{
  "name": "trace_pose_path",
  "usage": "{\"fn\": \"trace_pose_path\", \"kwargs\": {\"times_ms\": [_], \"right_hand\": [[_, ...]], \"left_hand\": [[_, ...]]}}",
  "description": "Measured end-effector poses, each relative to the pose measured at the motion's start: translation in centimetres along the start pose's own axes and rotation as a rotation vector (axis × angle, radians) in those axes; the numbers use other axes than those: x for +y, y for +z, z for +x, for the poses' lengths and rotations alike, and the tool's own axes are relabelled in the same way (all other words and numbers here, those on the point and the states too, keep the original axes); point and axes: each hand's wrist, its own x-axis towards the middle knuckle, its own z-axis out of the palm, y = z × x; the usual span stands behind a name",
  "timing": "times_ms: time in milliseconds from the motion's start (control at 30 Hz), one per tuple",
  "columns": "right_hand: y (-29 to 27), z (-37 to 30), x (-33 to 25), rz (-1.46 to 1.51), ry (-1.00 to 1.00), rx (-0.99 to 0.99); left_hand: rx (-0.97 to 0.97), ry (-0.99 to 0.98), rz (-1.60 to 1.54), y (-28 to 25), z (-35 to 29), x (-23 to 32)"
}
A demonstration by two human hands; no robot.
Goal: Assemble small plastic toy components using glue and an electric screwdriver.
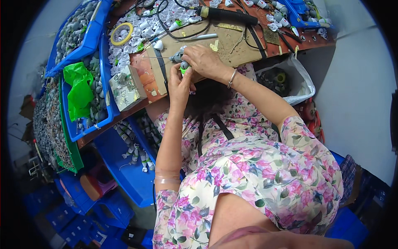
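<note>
The left hand [180, 88] pinches a small, grey, rounded piece [185, 64] with a bright-green band [183, 71]; the right hand [204, 61] curls beside it, its own grip unclear. Beyond the right hand lies a slim, whitish, pen-shaped tool [201, 37].

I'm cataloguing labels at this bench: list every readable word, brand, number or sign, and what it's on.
Whitish box: dark handwriting on one face, not copied out here.
Held grey-and-green piece: no readable text.
Elsewhere: any marks are too small or blurred to read.
</note>
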Motion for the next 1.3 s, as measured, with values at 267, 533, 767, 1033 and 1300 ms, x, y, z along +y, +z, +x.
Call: {"fn": "trace_pose_path", "kwargs": {"times_ms": [267, 533, 767, 1033, 1300], "right_hand": [[-0.5, 1.2, 0.8, 0.229, 0.122, -0.206], [-0.2, 0.6, 1.0, -0.144, -0.134, -0.193], [-0.3, 1.4, 1.8, 0.135, -0.030, -0.248], [-2.0, 1.8, -0.7, 0.141, 0.217, -0.356], [-0.7, 1.1, 0.2, 0.076, 0.260, -0.285]], "left_hand": [[-0.084, -0.146, -0.258, -0.4, 0.1, 0.7], [-0.056, -0.100, -0.217, 0.1, 0.2, 0.4], [-0.072, -0.153, -0.276, -0.2, 0.0, 1.0], [-0.065, -0.152, -0.274, -0.3, 0.0, 0.6], [-0.054, -0.175, -0.237, 0.1, -0.1, 1.3]]}}
